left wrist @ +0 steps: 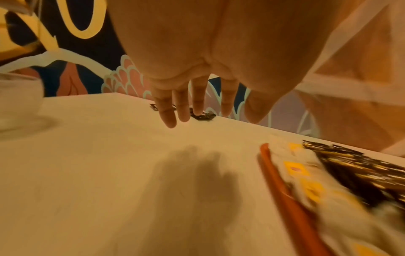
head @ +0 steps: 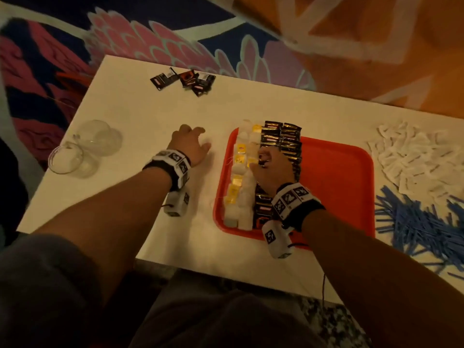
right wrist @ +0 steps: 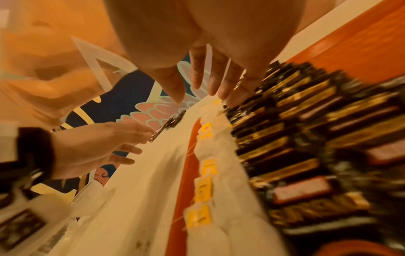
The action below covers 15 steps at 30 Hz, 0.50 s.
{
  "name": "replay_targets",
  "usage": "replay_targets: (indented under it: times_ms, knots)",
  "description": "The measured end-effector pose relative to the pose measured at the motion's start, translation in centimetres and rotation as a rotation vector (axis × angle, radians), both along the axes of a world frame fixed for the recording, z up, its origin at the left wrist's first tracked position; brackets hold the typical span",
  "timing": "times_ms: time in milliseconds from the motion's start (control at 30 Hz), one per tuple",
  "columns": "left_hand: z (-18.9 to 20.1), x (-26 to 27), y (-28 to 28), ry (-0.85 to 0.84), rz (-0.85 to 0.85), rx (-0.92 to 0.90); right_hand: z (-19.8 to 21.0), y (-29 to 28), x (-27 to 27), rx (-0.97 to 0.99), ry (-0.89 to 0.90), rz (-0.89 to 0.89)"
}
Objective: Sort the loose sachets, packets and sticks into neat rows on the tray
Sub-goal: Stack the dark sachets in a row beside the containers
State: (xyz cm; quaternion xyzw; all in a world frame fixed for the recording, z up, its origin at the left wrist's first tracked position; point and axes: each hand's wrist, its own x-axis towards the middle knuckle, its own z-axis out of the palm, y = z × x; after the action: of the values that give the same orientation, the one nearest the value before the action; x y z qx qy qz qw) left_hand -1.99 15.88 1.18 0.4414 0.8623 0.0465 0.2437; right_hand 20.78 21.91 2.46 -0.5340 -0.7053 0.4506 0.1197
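Nearest the person, the right hand (head: pixel 272 169) lies over the red tray (head: pixel 346 187), fingers straight and slightly spread, tips touching the top of the dark sachet row (head: pixel 281 139) at its seam with the tea bags (head: pixel 238 177). It holds nothing; it looks to be patting the row square. Those tea bags run along the tray's left edge, white and soft, with yellow tags; they should squash and snag by their threads, so a light press from above suits them better than a pinch.

The dark foil sachets overlap like shingles. My read: light, slick and crinkly, apt to slide off each other, so push them from the short ends.

Further out, the left hand (head: pixel 192 144) hovers over the bare table (head: pixel 140 121) left of the tray, fingers relaxed and spread, empty.

On the table's right edge lie a blue stick pile (head: pixel 421 227) and, beyond it, white packets (head: pixel 414 156), all unsorted. Sticks are thin and stiff; gather them in a bunch.

Near the far edge, loose dark sachets (head: pixel 184 80) wait. Flat on the table, they should lift most easily by a corner.
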Motion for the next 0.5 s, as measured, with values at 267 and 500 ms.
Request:
replay_targets:
  times_ms: [267,500]
  knots:
    - [-2.9,-13.2,9.3,0.062,-0.002,0.025,-1.0,-0.4,-8.4,-0.046,-0.088,-0.016]
    - [-3.4,-17.2,15.2,0.059,-0.004,-0.054,-1.2,0.3,-11.6,-0.032,-0.163,-0.004]
